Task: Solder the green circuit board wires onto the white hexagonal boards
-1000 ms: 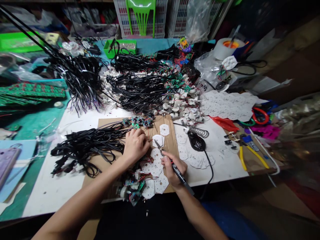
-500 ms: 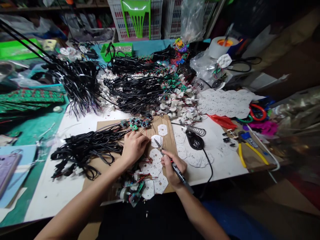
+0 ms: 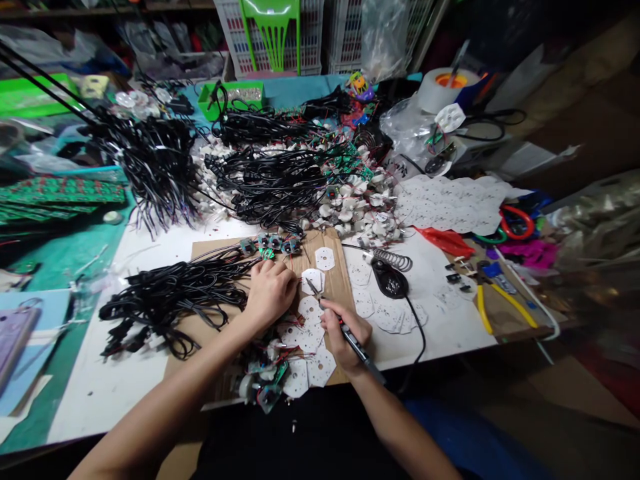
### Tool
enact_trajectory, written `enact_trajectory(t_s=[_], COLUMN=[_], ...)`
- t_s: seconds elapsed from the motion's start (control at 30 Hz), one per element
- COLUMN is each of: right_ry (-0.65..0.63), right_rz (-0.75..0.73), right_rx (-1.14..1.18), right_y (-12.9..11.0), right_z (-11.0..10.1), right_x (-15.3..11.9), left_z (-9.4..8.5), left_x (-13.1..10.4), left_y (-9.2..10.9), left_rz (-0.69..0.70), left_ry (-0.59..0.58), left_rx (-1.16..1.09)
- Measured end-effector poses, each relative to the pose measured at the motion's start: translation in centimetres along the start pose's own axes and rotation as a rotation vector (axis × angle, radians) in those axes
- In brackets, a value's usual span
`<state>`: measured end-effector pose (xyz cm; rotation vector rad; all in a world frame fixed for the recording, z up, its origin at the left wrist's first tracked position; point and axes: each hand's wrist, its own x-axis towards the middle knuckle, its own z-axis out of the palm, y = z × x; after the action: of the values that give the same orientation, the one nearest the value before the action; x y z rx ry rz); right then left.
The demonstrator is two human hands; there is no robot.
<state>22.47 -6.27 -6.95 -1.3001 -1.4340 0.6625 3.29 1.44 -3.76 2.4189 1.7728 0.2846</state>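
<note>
My right hand [image 3: 346, 331] is closed around a dark soldering iron [image 3: 357, 347], whose tip rests on or just above a white octagonal board [image 3: 313, 281]. Just left of that board is my left hand [image 3: 271, 291], its fingers pinched together; thin red wire shows by the fingertips, but what they hold is too small to name. Both hands are over a brown cardboard sheet [image 3: 335, 267]. Another white board [image 3: 325, 258] lies above the first, and several more overlap below it. Small circuit boards with black cables [image 3: 185, 293] lie beside my left hand.
Heaps of black cables [image 3: 275, 180] and white discs [image 3: 363, 210] cover the table behind. To the right lie a black soldering stand [image 3: 390, 280] with a coil, white board sheets [image 3: 450, 203] and yellow-handled pliers [image 3: 515, 307]. Green circuit boards [image 3: 60, 197] sit left.
The view has shifted very slightly. Both hands keep nearly the same places, and the iron's tip remains at the same white board.
</note>
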Motion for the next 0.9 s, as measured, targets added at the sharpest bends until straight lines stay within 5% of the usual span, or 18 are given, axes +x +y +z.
enact_trajectory(t_s=[0.9], right_ry=[-0.056], right_rz=[0.020], right_rx=[-0.015], right_y=[0.09], right_z=[0.13], right_x=[-0.14], left_z=[-0.04], left_x=[-0.04], left_y=[0.11], left_rz=[0.020], left_ry=[-0.004], left_rx=[-0.041])
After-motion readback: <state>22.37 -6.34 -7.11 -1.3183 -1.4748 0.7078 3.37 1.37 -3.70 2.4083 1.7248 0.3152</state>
